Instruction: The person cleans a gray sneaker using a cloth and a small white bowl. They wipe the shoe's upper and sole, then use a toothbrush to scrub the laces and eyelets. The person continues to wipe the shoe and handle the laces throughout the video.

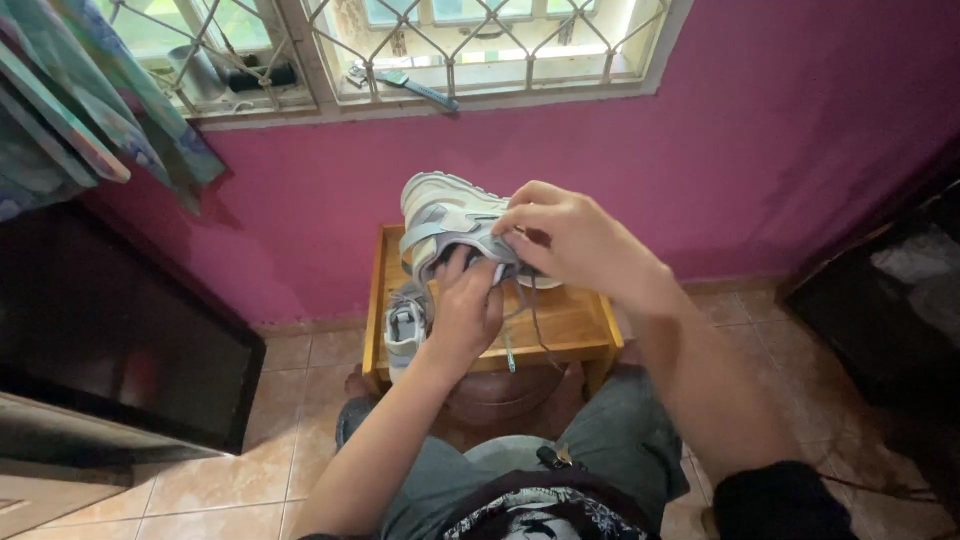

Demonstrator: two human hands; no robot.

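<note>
From my remote view I see both hands working on a pale grey-and-white sneaker [447, 215] held up in the air above a small wooden tray-like stool [565, 320] that serves as the worktop. My left hand [465, 310] supports the shoe from beneath, its fingers [470, 272] curled up against the shoe's underside and strap area. My right hand [575, 240] comes over the top, fingers [515, 225] pinched closed on the shoe's upper, near where the grey laces [530, 320] hang down loose toward the stool.

The stool has raised side rims, so it holds things like a shallow tray. A second matching sneaker [405, 330] sits at its left edge, toe pointing toward me, partly over the front rim. The rest of the stool's wooden top is bare.

The stool stands on a tiled floor [250, 480] against a magenta wall [750, 150], below a barred window [400, 50]. A dark screen [110, 330] is at left.
</note>
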